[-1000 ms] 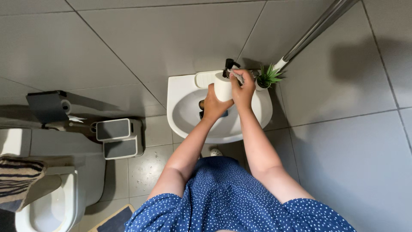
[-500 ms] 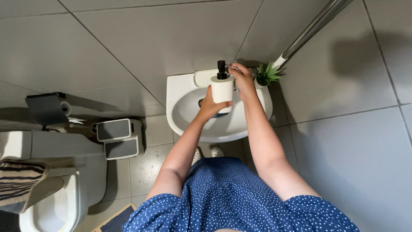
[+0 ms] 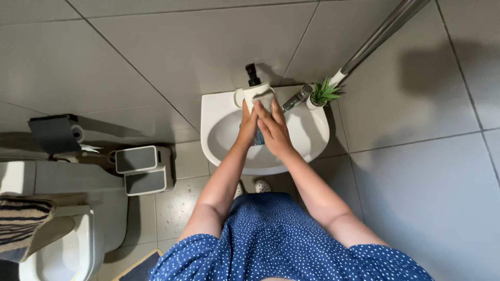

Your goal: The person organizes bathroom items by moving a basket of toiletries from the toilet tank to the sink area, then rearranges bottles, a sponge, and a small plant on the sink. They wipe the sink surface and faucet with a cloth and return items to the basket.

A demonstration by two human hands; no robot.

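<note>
Both hands over the white sink. Left hand wraps the white soap dispenser (black pump on top), fingers curled round its body. Right hand lies flat on its front, fingers straight and pressed together, over a grey cloth. Chrome faucet and small green plant just beside.

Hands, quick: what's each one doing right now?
Left hand: closed around the white soap dispenser, holding it over the sink.
Right hand: fingers flat, pressing a cloth against the dispenser.
</note>
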